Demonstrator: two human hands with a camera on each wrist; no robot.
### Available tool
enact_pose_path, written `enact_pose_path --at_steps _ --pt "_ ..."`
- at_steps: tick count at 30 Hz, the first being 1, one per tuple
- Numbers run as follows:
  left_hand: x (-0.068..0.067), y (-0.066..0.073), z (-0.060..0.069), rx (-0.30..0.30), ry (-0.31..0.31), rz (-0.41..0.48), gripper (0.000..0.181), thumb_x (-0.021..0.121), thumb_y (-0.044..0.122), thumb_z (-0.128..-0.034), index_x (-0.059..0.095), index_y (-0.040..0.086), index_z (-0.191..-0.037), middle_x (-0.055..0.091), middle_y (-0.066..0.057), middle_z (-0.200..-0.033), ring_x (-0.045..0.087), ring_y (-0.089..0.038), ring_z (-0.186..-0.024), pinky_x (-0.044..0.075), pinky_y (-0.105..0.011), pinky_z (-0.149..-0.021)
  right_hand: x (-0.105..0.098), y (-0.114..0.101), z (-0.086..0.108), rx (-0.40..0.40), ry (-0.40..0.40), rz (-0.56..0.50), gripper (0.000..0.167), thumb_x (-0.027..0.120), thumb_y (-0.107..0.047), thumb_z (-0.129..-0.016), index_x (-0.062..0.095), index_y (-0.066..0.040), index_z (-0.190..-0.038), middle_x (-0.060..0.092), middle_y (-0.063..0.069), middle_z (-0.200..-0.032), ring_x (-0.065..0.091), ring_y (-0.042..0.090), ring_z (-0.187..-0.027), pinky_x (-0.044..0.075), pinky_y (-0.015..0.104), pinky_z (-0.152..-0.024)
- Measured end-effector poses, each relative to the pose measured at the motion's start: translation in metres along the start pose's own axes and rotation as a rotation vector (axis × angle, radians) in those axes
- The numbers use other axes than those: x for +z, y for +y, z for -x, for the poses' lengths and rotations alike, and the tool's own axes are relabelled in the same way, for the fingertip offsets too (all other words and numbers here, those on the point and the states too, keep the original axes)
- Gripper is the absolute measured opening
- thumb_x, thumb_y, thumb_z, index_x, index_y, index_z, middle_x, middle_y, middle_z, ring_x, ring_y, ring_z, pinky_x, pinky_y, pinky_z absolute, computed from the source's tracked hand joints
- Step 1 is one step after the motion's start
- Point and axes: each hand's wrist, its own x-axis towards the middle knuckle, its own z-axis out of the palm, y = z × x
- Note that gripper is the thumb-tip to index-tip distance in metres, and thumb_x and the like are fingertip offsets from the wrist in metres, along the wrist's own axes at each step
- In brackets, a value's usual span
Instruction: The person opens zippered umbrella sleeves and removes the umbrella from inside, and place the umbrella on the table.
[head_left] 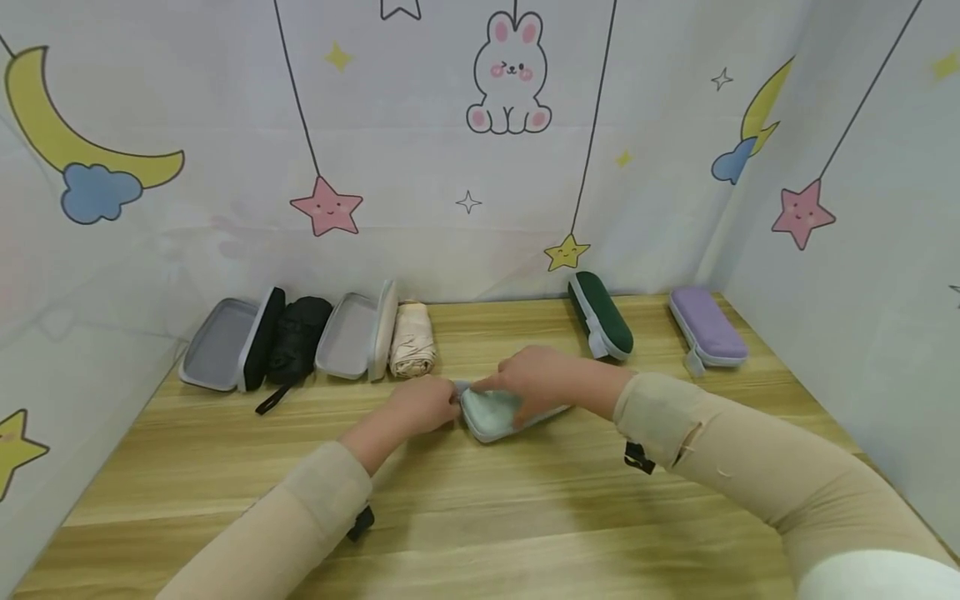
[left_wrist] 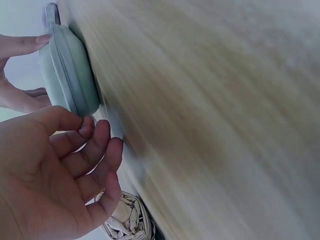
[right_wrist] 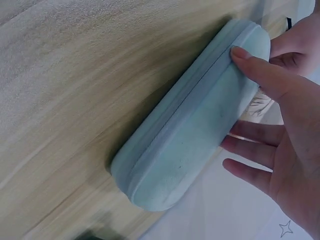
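Note:
A mint-green zip case [head_left: 491, 414] with a grey zipper band lies on the wooden table in front of me. My right hand [head_left: 536, 379] holds it from above; in the right wrist view the thumb [right_wrist: 242, 54] presses near the zipper and the other fingers [right_wrist: 252, 145] lie along the opposite side. At the case's left end is my left hand [head_left: 427, 402], thumb and forefinger [left_wrist: 86, 125] pinched together by the zipper. What they pinch looks like the zipper pull, mostly hidden by the fingers.
Along the back left stand an open black case [head_left: 262, 337], a folded black umbrella [head_left: 300, 337], an open beige case [head_left: 382, 333] and a rolled beige bundle [head_left: 412, 340]. A dark green case [head_left: 602, 317] and a purple case [head_left: 708, 325] lie at the back right.

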Motion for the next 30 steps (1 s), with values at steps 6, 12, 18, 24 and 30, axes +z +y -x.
enact_pose_path --at_steps 6,12,18,24,30 --pt "0.001 0.001 0.0 0.029 -0.002 0.003 0.02 0.059 0.02 -0.0934 0.06 0.015 -0.075 0.055 0.002 -0.069 0.049 -0.015 -0.061 0.041 -0.032 -0.056 0.001 0.0 -0.004 0.087 -0.037 0.022 0.077 0.069 -0.059 -0.083 0.039 -0.035 -0.15 0.065 0.005 -0.102 0.058 0.016 -0.083 0.05 0.037 -0.074" --pt "0.002 0.004 0.001 0.032 0.014 -0.021 0.021 0.055 0.021 -0.0975 0.058 0.014 -0.078 0.055 0.0 -0.072 0.048 -0.016 -0.064 0.041 -0.034 -0.058 -0.003 0.003 -0.009 0.155 -0.135 -0.085 0.074 0.064 -0.053 -0.088 0.033 -0.033 -0.153 0.065 0.003 -0.089 0.051 0.013 -0.075 0.048 0.035 -0.075" --pt "0.003 0.003 0.002 0.04 0.032 -0.038 0.025 0.053 0.023 -0.1003 0.057 0.014 -0.078 0.054 0.0 -0.071 0.048 -0.016 -0.063 0.041 -0.034 -0.059 -0.007 0.001 -0.014 0.222 -0.189 -0.101 0.076 0.057 -0.055 -0.092 0.028 -0.024 -0.155 0.063 0.007 -0.12 0.058 0.016 -0.1 0.046 0.037 -0.089" --pt "0.003 0.006 0.004 0.039 0.051 -0.053 0.022 0.052 0.02 -0.1009 0.06 0.012 -0.082 0.055 -0.001 -0.073 0.049 -0.017 -0.064 0.045 -0.035 -0.06 -0.006 -0.006 -0.02 0.329 -0.196 -0.035 0.08 0.047 -0.064 -0.094 0.028 -0.016 -0.155 0.06 0.007 -0.13 0.059 0.019 -0.11 0.048 0.039 -0.089" --pt "0.003 0.01 0.008 0.068 0.083 -0.057 0.023 0.052 0.017 -0.1004 0.061 0.01 -0.081 0.057 -0.001 -0.071 0.05 -0.016 -0.063 0.048 -0.037 -0.063 -0.006 -0.011 -0.026 0.369 -0.18 -0.024 0.08 0.041 -0.067 -0.094 0.038 -0.01 -0.15 0.056 0.008 -0.137 0.06 0.019 -0.111 0.051 0.041 -0.084"
